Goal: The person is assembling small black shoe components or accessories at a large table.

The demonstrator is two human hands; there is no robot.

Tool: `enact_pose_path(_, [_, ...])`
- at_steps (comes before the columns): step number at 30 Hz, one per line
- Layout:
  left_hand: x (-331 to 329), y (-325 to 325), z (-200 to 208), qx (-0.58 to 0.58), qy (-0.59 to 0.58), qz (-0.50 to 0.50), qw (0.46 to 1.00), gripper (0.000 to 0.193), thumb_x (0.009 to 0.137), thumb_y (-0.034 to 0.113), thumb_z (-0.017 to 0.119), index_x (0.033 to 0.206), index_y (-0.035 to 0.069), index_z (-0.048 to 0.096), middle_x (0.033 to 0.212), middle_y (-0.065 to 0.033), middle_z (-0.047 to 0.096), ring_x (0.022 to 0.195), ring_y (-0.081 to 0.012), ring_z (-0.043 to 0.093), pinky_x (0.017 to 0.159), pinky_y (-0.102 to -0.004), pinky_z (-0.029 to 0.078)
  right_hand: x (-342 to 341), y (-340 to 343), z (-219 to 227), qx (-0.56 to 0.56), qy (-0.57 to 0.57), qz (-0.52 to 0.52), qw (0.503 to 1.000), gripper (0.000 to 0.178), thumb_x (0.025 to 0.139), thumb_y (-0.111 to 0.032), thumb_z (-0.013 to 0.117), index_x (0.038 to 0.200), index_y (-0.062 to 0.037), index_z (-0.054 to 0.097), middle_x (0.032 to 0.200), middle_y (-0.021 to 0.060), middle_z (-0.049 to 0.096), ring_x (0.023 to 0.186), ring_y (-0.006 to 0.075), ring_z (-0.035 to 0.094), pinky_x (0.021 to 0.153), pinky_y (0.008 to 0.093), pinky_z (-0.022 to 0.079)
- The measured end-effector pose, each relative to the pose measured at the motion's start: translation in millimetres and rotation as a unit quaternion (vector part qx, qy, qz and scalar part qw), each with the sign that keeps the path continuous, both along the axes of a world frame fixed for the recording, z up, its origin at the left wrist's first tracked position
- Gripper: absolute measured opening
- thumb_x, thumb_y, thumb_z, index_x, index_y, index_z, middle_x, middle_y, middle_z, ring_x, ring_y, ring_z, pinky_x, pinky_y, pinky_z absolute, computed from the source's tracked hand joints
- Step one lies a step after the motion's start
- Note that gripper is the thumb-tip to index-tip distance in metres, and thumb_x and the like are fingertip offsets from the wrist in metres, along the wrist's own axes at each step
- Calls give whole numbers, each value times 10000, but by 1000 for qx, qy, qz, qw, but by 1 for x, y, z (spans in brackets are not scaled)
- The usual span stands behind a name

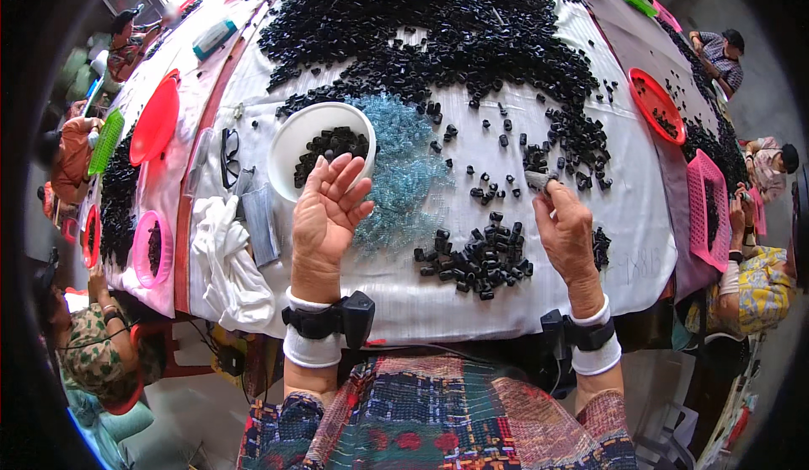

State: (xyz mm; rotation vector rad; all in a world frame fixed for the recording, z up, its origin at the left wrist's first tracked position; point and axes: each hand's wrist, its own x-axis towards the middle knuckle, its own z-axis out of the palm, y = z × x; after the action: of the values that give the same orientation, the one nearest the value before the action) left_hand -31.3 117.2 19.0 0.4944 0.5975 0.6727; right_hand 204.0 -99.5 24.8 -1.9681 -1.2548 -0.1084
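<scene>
My left hand [324, 217] is palm up with its fingers apart, and nothing shows in it. Its fingertips overlap the near rim of a white bowl [281, 166], which holds small black cylindrical pieces [324, 145]. Over the right side of the cloth, my right hand [565, 230] pinches a small grey piece [537, 181] between thumb and fingers; its exact kind is too small to tell. Small clear-blue pieces [392, 166] lie heaped beside the bowl. Between my hands sits a small pile of black cylinders [480, 259].
A large heap of black pieces [404, 23] covers the far table. Left of the bowl lie eyeglasses [229, 158], a blue-grey mask [259, 225] and a crumpled white cloth [227, 259]. A red tray [657, 107] and a pink basket [706, 209] stand right. Other people sit along both sides.
</scene>
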Motion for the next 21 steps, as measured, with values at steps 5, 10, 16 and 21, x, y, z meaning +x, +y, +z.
enact_pose_path(5, [1, -9, -5, -5, -18, -20, 1000, 311, 936, 284, 464, 1128, 63, 568, 1031, -94, 655, 813, -209, 669, 641, -364, 566, 5, 2, -15, -71, -24, 27, 997, 175, 783, 5, 547, 958, 21, 544, 862, 161, 602, 818, 311, 573, 734, 380, 459])
enact_pose_path(10, [9, -32, -3, 10, 28, -50, 998, 257, 903, 224, 529, 1111, 79, 567, 905, -51, 661, 753, -168, 649, 618, -331, 546, 0, 11, -19, -112, -42, 91, 989, 236, 735, 19, 556, 968, -19, 540, 865, 122, 604, 819, 297, 563, 731, 366, 463])
enact_pose_path(16, [19, -55, -12, -4, 49, -113, 992, 228, 881, 197, 569, 1064, 62, 560, 839, -39, 642, 713, -142, 626, 572, -292, 533, -4, 19, -29, -162, -76, 121, 976, 313, 724, 11, 559, 1030, -29, 508, 854, 123, 584, 815, 294, 553, 734, 366, 465])
enact_pose_path(21, [26, -69, -16, -11, 41, -154, 987, 223, 890, 158, 557, 1068, 24, 556, 854, -66, 648, 724, -139, 632, 576, -268, 540, -5, 22, -34, -190, -67, 110, 973, 388, 706, -7, 575, 1083, -28, 485, 881, 142, 561, 827, 299, 552, 737, 371, 469])
